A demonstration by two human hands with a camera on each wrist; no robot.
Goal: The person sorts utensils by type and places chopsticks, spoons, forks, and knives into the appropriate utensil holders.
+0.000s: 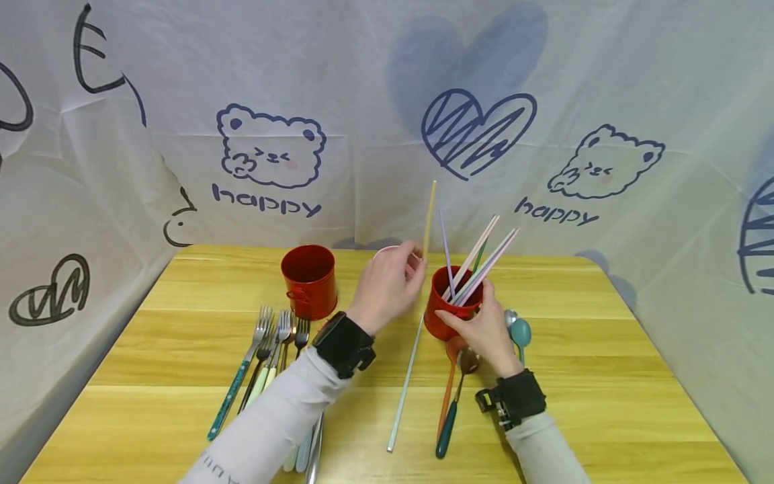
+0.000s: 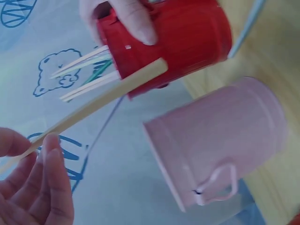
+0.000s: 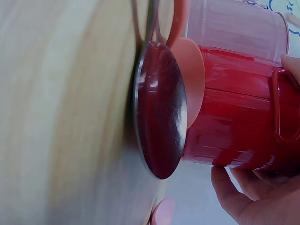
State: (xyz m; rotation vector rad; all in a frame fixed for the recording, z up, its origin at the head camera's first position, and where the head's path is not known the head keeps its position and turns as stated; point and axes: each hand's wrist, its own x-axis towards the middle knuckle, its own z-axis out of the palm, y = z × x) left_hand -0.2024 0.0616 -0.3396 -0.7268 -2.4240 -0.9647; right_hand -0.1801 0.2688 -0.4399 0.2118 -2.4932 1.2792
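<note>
Pale yellow chopstick (image 1: 430,222), held aloft above the table (image 1: 574,403), just left of the front red cup (image 1: 440,302). The fingers (image 2: 58,183) of the left hand (image 1: 387,286) are pinched on its shaft. The chopstick is slender, straight and plain; in the head view it stands nearly upright, tilted slightly, while the left wrist view shows it broadening towards a blunt, squared end seen against the cup. The fingers of the right hand (image 1: 486,329) are clamped round that glossy cup, which contains pink, purple and green chopsticks (image 1: 490,263). A pink cup (image 2: 220,140) with a small handle stands beside it. Further out, a pale blue-green chopstick (image 1: 406,383) lies on the table, near an orange spoon (image 1: 448,390) and a dark-handled spoon (image 1: 447,430). A second red cup (image 1: 308,286) and several forks (image 1: 261,329) occupy the left side.
</note>
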